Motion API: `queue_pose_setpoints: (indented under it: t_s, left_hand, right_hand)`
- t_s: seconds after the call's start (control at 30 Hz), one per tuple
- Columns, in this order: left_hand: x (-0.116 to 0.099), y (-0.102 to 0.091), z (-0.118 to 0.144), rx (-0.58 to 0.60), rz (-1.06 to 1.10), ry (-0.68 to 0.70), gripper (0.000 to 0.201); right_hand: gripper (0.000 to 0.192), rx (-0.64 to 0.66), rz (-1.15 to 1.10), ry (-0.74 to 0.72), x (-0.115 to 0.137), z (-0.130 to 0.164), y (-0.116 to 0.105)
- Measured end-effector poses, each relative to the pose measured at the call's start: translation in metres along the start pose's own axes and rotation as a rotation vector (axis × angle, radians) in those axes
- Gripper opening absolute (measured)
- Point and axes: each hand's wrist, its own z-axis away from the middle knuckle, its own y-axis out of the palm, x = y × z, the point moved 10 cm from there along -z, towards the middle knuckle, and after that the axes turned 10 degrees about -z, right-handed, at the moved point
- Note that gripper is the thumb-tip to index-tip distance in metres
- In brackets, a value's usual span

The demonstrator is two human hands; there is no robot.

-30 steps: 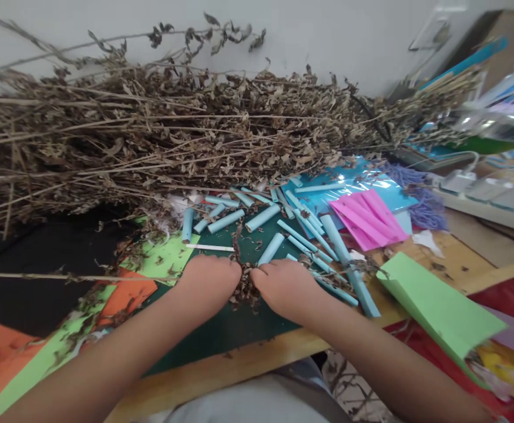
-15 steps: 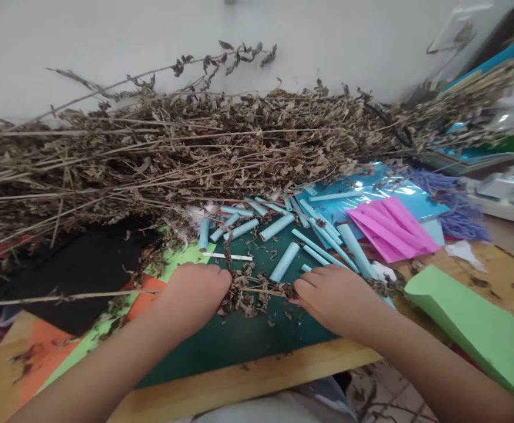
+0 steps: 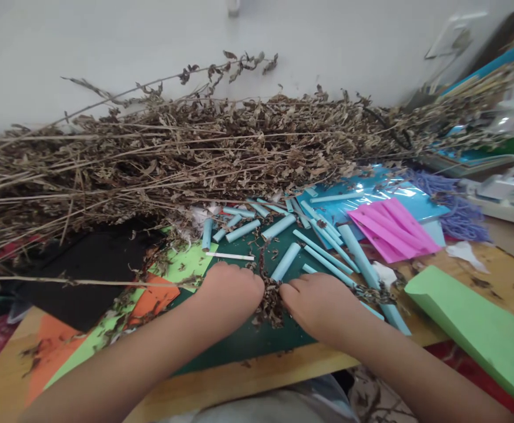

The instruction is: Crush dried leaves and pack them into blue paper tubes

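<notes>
My left hand (image 3: 231, 292) and my right hand (image 3: 316, 304) lie close together on a dark green mat (image 3: 239, 341), fingers curled down. Between them is a small heap of dry brown leaf crumbs (image 3: 271, 303), pressed from both sides. A thin dry stem (image 3: 84, 282) runs leftward from under my left hand. Several light blue paper rolls (image 3: 283, 263) lie on the mat just beyond my fingers. Whether either hand grips the stem is hidden.
A big bundle of dried leafy stalks (image 3: 186, 153) fills the back along the white wall. Pink folded paper (image 3: 391, 226) and blue sheets (image 3: 371, 197) lie right, a green sheet (image 3: 472, 323) near right, black, orange and green papers (image 3: 93, 264) left.
My hands, apart half a second ago with the crumbs spread between them, have come together and pushed the crumbs into a tighter heap. The view shifted slightly.
</notes>
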Motion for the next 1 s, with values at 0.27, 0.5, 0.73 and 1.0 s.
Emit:
queue_pose_setpoints:
  t_s: [0.27, 0.5, 0.73, 1.0]
  left_hand:
    - [-0.005, 0.003, -0.003, 0.021, 0.027, 0.049, 0.016]
    - [0.031, 0.012, 0.015, 0.197, -0.032, -0.084, 0.025]
    - [0.043, 0.016, 0.023, 0.188, -0.071, -0.079, 0.028]
    - [0.045, 0.021, 0.029, 0.181, -0.037, -0.095, 0.027]
  right_hand:
    - [0.004, -0.042, -0.039, -0.017, 0.002, 0.002, -0.003]
    - [0.041, -0.482, -0.081, -0.127, -0.038, 0.072, -0.08]
    - [0.043, -0.27, 0.01, 0.091, -0.089, 0.076, -0.034]
    - [0.025, -0.174, 0.012, 0.02, -0.066, 0.054, -0.018]
